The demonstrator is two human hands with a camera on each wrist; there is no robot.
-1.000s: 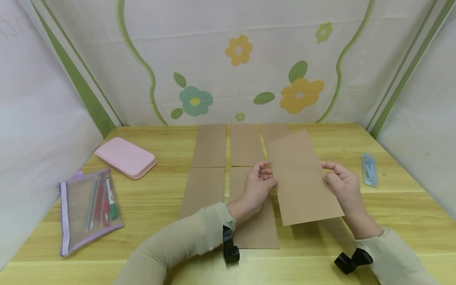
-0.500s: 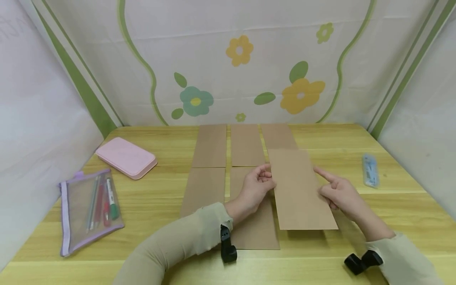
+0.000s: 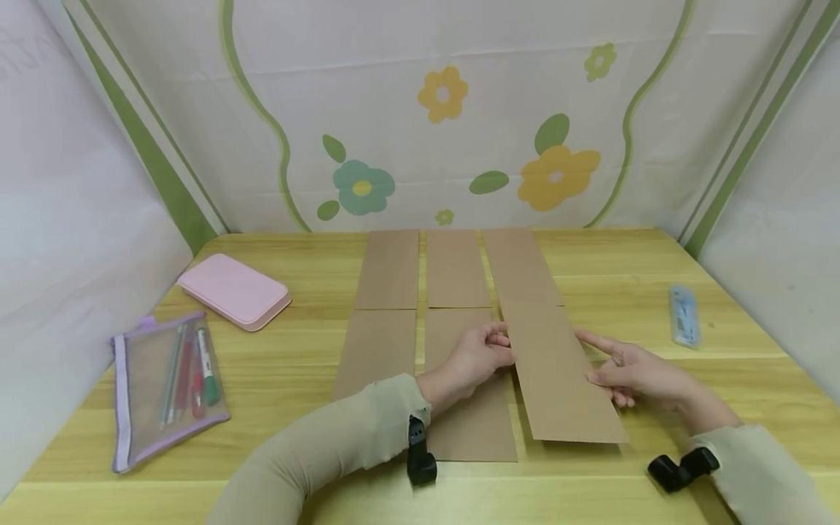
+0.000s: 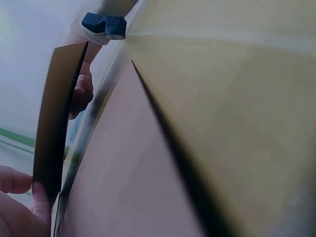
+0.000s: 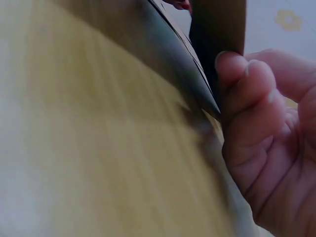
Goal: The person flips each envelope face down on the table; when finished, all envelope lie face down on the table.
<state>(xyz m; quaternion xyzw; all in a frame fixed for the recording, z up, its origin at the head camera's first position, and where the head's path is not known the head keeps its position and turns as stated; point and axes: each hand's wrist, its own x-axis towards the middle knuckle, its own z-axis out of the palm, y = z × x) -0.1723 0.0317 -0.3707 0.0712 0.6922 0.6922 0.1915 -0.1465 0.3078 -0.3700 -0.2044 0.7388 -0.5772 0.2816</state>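
Note:
Both hands hold a brown rectangular cardboard sheet (image 3: 558,379) by its long sides, its near end raised off the table. The left hand (image 3: 469,364) pinches the left edge between thumb and fingers. On the opposite edge, the right hand (image 3: 646,375) has its thumb on top and its index finger stretched along the side. The right wrist view shows curled fingertips (image 5: 252,81) against the sheet's underside. The sheet's far end lines up with another brown sheet (image 3: 521,266) lying flat; whether they touch or overlap, I cannot tell.
Several matching brown sheets (image 3: 375,350) lie flat in two columns to the left. A pink case (image 3: 235,288) and a mesh zip pouch (image 3: 167,386) with pens and pencils sit on the left. Far right is a small pale-blue case (image 3: 685,316). A floral cloth stands behind the table.
The held sheet has come down and toward the person, uncovering the flat sheet behind it. The right hand has moved lower and its index finger has straightened. The left hand has dropped slightly.

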